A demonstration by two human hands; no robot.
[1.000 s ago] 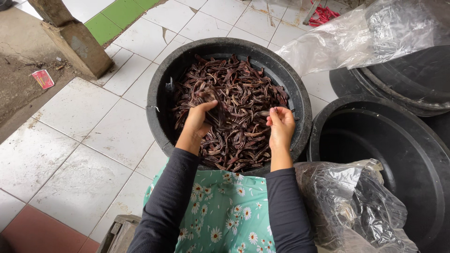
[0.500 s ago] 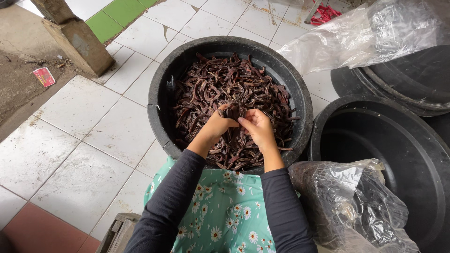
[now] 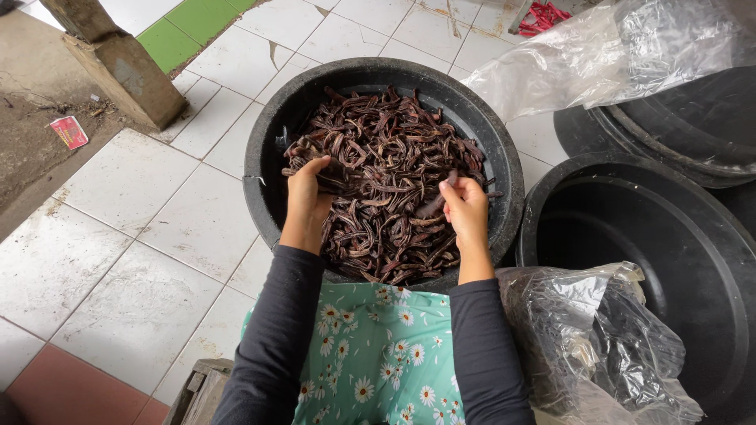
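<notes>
A round black tub [image 3: 264, 169] on the tiled floor holds a heap of dark brown dried pods [image 3: 390, 169]. My left hand [image 3: 305, 197] rests on the left side of the heap, fingers curled into the pods. On the right side, my right hand [image 3: 466, 208] pinches one dark pod between thumb and fingers just above the heap. Both arms wear dark long sleeves, and a green flowered cloth covers my lap below them.
An empty black tub [image 3: 654, 260] stands to the right, with another black container [image 3: 685, 126] behind it under clear plastic sheeting [image 3: 598, 59]. A crumpled clear plastic bag [image 3: 598, 346] lies at lower right. A concrete post [image 3: 118, 67] rises at upper left.
My hands came together at the middle of the heap, then parted again. The left now sits at the left side, and the right has lifted a pod on the right.
</notes>
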